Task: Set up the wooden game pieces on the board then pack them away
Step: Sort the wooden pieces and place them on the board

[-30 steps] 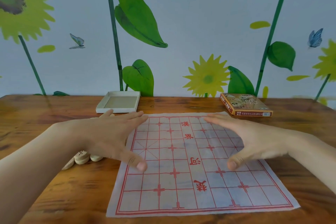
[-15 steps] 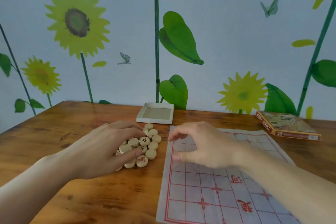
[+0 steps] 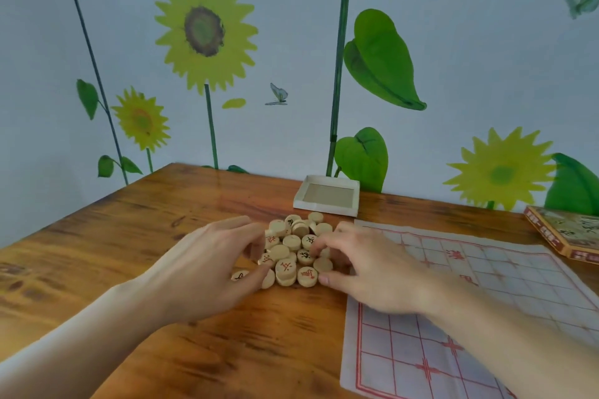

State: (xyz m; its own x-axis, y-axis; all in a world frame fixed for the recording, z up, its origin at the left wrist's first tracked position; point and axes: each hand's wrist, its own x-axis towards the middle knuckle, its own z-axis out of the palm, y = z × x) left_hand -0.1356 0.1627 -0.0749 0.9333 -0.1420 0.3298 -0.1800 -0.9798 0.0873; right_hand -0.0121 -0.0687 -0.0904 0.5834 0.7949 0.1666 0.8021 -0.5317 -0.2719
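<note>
Pile of wooden pieces (image 3: 296, 251) on table (image 3: 129, 236), left of board (image 3: 486, 285). Left hand (image 3: 207, 266) and right hand (image 3: 366, 266) curled against pile; exact grip unclear. Recommend lifting single pieces, avoiding scatter, placing on grid crossings.

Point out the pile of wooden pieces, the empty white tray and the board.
pile of wooden pieces (image 3: 293, 253): head view, a piece mid-pile.
white tray (image 3: 325, 206): head view, front wall.
board (image 3: 505, 272): head view, bare grid.
</note>
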